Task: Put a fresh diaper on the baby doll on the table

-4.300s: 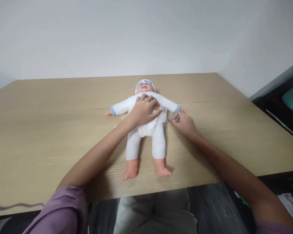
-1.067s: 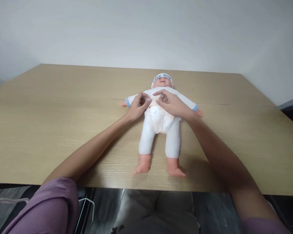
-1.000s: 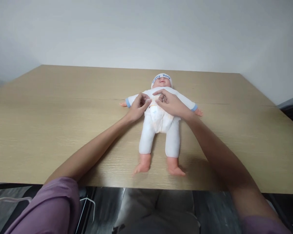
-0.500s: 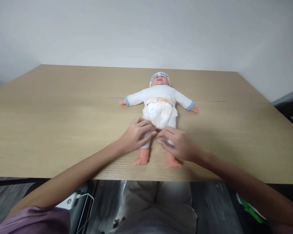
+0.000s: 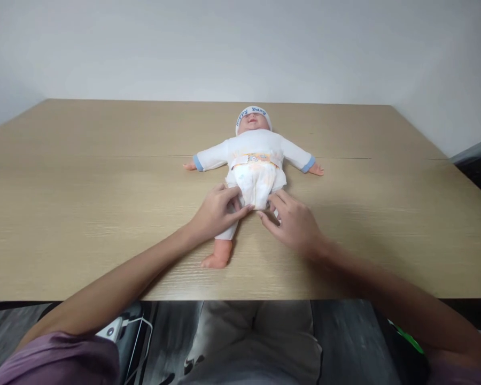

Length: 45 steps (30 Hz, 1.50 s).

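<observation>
**Both hands at the doll's hips, long axis pointing away from the person**

The doll (image 5: 253, 160) is lying on its back on the counter (image 5: 84, 203), head at the far end, feet toward the person, arms spread sideways. Its long axis is running straight away from the person, between the two forearms. The left hand (image 5: 216, 213) is resting on the doll's thigh beside the diaper (image 5: 256, 184), its grip loosely curled on the fabric. The right hand (image 5: 294, 224) is covering the other leg, fingers bent at the diaper's lower edge; whether it is pinching anything cannot be told. Both hands are about equally near the diaper.
</observation>
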### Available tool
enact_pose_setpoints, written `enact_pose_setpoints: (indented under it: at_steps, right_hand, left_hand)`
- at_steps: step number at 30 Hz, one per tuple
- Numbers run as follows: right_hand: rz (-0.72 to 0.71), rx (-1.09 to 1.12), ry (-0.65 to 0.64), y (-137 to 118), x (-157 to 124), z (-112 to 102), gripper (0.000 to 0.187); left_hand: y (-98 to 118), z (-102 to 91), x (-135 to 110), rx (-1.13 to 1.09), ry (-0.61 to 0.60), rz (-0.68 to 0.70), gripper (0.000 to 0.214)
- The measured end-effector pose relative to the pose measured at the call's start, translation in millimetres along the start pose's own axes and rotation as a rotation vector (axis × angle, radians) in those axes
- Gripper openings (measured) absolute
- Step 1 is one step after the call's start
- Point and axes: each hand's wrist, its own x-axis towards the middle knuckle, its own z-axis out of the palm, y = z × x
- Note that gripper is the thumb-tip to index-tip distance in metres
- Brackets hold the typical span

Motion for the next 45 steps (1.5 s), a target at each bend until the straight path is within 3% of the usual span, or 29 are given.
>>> enact_pose_setpoints:
  at_steps: [3,7,13,20,23,27,32,35,45]
  right_hand:
    - [0.007,0.034,-0.002,-1,-5,0,0.012]
    - [0.051,0.106,-0.004,-5,-10,-3,0.021]
    - [0.088,0.196,0.005,-10,-12,-3,0.020]
    - [0.094,0.248,0.034,-10,-6,0,0.017]
    - [0.197,0.279,0.044,-9,-5,3,0.023]
    - [0.338,0.373,0.066,-5,-3,5,0.031]
    - [0.361,0.458,0.195,6,3,-5,0.036]
    - [0.393,0.439,0.191,11,6,-13,0.033]
    - [0.256,0.295,0.144,11,4,-11,0.015]
  left_hand:
    - [-1,0.6,-1,0.001,0.026,0.004,0.037]
    - [-5,3.9,-4,-0.016,0.058,0.042,0.035]
    - [-9,11.4,-11,-0.053,0.188,0.118,0.020]
    - [-8,9.9,-8,-0.042,0.145,0.131,0.019]
    - [-11,10.9,-6,-0.080,0.125,0.070,0.019]
    - [-14,16.2,-4,-0.294,0.201,-0.052,0.029]
    - [-14,18.6,-3,-0.728,0.215,-0.236,0.055]
    - [-13,17.2,-4,-0.859,0.230,-0.341,0.064]
    - [-2,12.3,-9,-0.385,0.180,-0.243,0.037]
